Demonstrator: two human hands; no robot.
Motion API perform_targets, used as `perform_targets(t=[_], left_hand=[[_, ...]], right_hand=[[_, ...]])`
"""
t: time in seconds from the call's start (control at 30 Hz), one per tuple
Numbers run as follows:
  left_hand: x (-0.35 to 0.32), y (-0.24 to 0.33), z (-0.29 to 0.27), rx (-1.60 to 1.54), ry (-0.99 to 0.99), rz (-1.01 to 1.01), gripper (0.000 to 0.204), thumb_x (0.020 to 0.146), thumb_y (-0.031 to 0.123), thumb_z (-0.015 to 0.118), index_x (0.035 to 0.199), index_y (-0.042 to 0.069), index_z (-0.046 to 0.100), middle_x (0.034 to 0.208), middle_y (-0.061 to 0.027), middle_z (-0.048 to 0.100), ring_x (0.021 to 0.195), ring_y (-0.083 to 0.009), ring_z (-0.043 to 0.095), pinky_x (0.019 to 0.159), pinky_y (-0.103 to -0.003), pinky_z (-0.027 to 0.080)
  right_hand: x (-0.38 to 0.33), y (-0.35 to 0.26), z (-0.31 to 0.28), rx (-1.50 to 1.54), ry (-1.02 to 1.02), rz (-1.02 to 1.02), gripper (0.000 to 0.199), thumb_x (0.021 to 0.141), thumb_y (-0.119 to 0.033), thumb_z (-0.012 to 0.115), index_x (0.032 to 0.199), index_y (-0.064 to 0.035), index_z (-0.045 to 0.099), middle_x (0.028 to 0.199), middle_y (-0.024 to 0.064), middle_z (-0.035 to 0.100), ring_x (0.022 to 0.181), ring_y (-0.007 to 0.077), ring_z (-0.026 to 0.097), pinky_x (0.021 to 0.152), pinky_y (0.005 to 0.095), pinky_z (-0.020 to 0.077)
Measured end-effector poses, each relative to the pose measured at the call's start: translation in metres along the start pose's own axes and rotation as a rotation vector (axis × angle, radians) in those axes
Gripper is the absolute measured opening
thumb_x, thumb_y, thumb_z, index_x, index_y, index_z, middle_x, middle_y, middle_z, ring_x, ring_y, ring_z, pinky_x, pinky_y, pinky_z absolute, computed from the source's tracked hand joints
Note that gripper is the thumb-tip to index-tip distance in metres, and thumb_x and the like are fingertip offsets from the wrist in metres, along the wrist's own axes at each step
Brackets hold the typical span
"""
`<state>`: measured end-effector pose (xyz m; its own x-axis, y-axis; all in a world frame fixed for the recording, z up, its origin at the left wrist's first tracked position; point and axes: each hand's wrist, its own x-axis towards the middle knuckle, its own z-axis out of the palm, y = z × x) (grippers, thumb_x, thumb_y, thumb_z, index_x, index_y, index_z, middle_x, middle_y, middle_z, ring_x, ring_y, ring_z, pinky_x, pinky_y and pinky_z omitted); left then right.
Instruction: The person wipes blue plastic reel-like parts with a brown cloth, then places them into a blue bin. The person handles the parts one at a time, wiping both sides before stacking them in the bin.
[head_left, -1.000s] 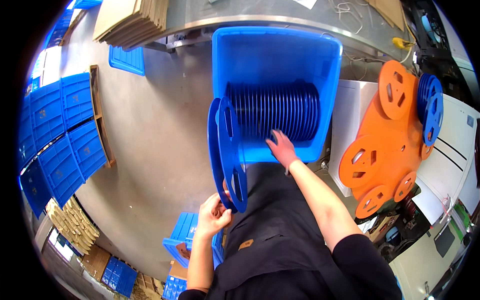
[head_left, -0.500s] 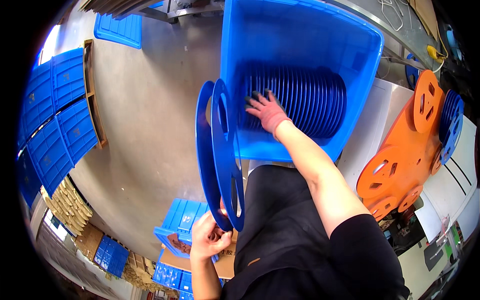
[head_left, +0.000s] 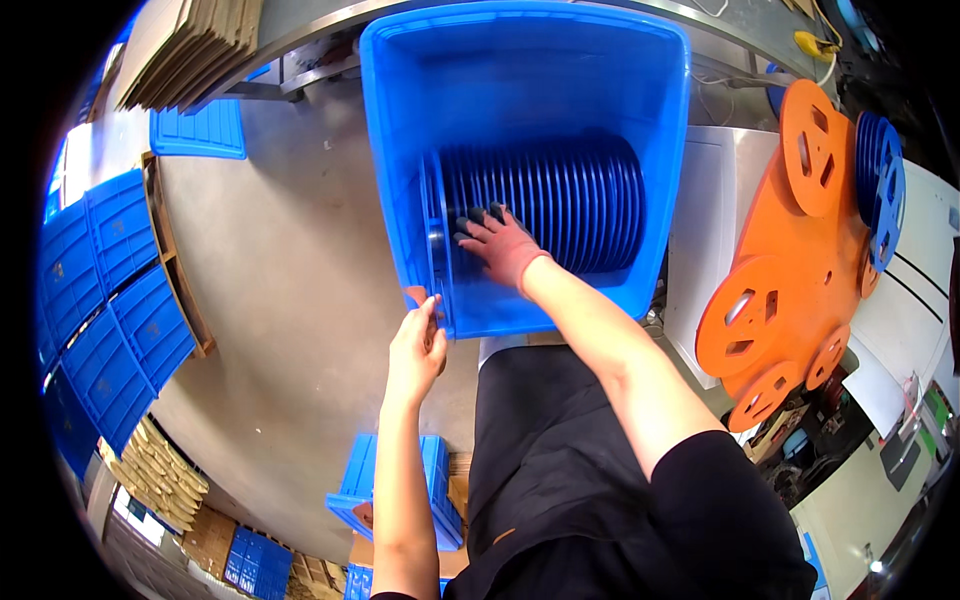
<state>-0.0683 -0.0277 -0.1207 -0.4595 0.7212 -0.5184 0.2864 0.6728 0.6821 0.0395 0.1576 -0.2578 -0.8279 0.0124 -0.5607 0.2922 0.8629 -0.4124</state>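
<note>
A large blue bin (head_left: 660,120) stands in front of me with a row of dark blue reels (head_left: 570,200) lined up on edge inside it. Another blue reel (head_left: 436,235) stands upright at the left end of this row, beside the bin's left wall. My left hand (head_left: 418,345) is at the bin's near left corner, its fingers curled at the near edge of that reel; they partly hide the grip. My right hand (head_left: 505,250), in a pink glove with dark fingertips, spreads its fingers against the left part of the row.
To the right is an orange rack (head_left: 790,270) of round plates, with more blue reels (head_left: 885,190) behind it. Stacked blue crates (head_left: 110,290) stand at the left on a wooden pallet. Cardboard sheets (head_left: 190,50) lie on the far table. Below my left arm is a smaller blue box (head_left: 430,480).
My left hand has moved forward, taking the blue reel from outside the bin to inside its left wall. My right hand stays at the row. The view has shifted.
</note>
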Motion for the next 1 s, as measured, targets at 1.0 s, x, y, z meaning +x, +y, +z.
perform_targets(t=[1.0], left_hand=[[-0.156, -0.049, 0.112, 0.295, -0.217, -0.307, 0.059, 0.077, 0.025, 0.072, 0.13, 0.005, 0.053, 0.132, -0.0185, 0.053, 0.119, -0.0362, 0.051, 0.103, -0.042, 0.041]], right_hand=[[-0.166, 0.051, 0.089, 0.623, 0.241, 0.95, 0.083, 0.087, -0.052, 0.056, 0.151, -0.0143, 0.021, 0.154, 0.0239, 0.018, 0.142, 0.0426, 0.02, 0.114, 0.0496, 0.0221]])
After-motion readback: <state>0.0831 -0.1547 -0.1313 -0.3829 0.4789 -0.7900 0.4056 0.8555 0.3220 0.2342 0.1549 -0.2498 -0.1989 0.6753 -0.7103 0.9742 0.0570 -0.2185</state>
